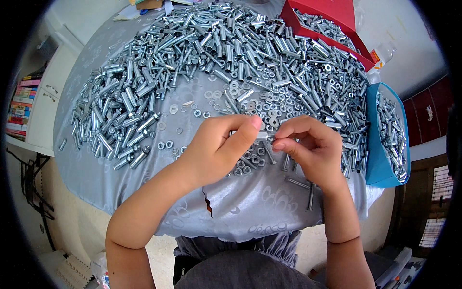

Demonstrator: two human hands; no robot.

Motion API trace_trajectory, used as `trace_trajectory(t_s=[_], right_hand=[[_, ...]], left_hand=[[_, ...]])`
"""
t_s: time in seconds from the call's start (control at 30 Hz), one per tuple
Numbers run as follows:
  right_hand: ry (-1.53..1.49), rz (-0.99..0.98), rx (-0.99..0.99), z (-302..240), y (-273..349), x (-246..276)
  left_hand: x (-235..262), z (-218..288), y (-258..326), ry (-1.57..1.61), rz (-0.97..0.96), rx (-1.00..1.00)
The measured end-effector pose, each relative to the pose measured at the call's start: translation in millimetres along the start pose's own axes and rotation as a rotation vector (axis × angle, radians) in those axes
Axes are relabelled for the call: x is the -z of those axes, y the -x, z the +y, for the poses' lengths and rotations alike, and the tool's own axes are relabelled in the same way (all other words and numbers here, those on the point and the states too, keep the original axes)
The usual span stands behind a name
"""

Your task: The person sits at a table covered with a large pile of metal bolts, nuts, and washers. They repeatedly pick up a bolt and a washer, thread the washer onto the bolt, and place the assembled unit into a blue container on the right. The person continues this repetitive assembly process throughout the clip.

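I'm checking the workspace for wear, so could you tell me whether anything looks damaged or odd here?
Yes: the grey tablecloth has a small jagged tear near its front edge, below the left hand, showing something reddish underneath.

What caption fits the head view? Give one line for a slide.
Left hand and right hand together hold a small metal sleeve above a grey-clothed table heaped with bolts.

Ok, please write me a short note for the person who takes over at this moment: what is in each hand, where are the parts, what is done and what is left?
Left hand: grip on a small metal sleeve bolt.
Right hand: fingertips pinch the bolt's other end.
Parts: big heap of sleeves and bolts across the grey tablecloth, loose nuts and washers near the hands.
Done: blue box at right holds pieces; so does the red box.
Left: most of the heap.
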State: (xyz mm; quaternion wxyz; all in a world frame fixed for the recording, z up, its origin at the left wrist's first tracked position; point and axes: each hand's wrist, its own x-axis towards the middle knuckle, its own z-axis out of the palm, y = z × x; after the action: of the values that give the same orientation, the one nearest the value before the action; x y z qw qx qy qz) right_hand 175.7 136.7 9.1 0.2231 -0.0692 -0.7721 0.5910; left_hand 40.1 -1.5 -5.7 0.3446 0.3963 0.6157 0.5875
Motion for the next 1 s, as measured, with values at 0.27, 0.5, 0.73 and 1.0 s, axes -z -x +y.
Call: trace_trajectory(t_s=[0.27, 0.5, 0.73, 1.0], right_hand=[[-0.217, 0.032, -0.101, 1, 0, 0], [-0.028, -0.025, 0.028, 3, -1, 6], [-0.131, 0.067, -0.054, 4, 1, -5], [0.035, 0.045, 0.125, 10, -1, -12]], left_hand=[[3, 1, -1, 0.054, -0.05, 0.018], [6, 4, -2, 0.113, -0.117, 0.101], [3, 3, -3, 0.138, -0.081, 0.081], [-3, 0, -3, 0.177, -0.013, 0.042]])
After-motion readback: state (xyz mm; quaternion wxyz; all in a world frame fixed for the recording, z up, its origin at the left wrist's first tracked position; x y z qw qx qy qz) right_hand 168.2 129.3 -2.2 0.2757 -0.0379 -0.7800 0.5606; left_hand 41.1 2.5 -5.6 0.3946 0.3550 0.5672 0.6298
